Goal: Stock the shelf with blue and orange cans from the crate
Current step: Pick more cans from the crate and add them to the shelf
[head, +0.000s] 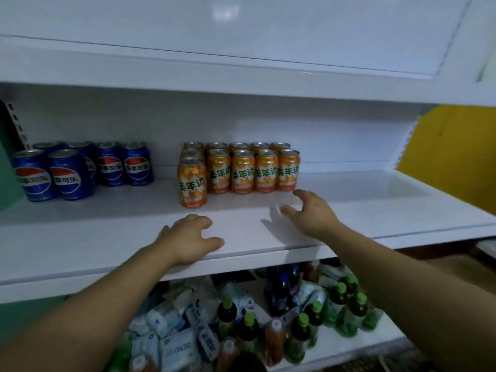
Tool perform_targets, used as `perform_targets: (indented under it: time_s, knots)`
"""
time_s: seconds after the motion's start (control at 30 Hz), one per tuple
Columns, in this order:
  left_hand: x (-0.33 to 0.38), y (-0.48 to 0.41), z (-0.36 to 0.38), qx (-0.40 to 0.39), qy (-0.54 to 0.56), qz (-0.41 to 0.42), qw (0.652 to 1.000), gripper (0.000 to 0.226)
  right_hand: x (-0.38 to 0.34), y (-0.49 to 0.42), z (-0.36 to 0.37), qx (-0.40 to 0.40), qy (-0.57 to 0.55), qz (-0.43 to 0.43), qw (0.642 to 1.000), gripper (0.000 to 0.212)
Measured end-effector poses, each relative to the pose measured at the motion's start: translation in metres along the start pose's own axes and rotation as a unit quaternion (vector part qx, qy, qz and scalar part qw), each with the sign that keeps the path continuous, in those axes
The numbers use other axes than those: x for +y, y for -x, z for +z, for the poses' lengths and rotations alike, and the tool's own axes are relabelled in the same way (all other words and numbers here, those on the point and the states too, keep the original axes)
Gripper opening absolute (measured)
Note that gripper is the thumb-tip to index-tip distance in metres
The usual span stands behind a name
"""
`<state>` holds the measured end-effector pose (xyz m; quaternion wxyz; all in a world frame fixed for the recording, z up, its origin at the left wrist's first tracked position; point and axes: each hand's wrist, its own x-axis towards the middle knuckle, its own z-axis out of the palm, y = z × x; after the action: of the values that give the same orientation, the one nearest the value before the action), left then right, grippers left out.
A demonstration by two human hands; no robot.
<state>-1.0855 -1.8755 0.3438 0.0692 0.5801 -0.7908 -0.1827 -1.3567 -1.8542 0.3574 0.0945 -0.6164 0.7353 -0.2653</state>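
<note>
Several blue cans [72, 174] stand in a group at the left of the white shelf [375, 210]. Several orange cans [241, 170] stand in rows at its middle, with one orange can [192, 183] further forward at the group's left. My left hand [189, 241] rests palm down on the shelf's front part, fingers slightly curled, holding nothing. My right hand [312, 210] hovers over the shelf just in front of the rightmost orange cans, fingers spread and empty. No crate is in view.
An upper white shelf [241, 73] overhangs the cans. Below, a lower shelf [357, 342] holds green-capped bottles [300, 334], dark bottles [281, 291] and white packets [174, 336]. A yellow panel [451, 154] stands at the right. The shelf's right half is bare.
</note>
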Motion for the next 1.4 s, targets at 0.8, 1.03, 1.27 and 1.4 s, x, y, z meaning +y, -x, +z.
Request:
perform_targets:
  time_s: [0.8, 1.03, 1.27, 1.4]
  knots:
    - [0.325, 0.093, 0.344, -0.368, -0.113, 0.392, 0.836, 0.063, 0.309, 0.338, -0.056, -0.009, 0.0, 0.501, 0.865, 0.073]
    - [0.355, 0.06, 0.414, -0.413, -0.125, 0.374, 0.821, 0.054, 0.394, 0.342, -0.023, -0.043, -0.107, 0.555, 0.824, 0.075]
    - [0.389, -0.013, 0.506, -0.425, -0.141, 0.29, 0.846, 0.052, 0.501, 0.325, 0.03, -0.086, -0.146, 0.584, 0.794, 0.076]
    - [0.396, -0.057, 0.557, -0.439, -0.17, 0.248, 0.847, 0.063, 0.56, 0.306, 0.065, -0.111, -0.173, 0.609, 0.766, 0.072]
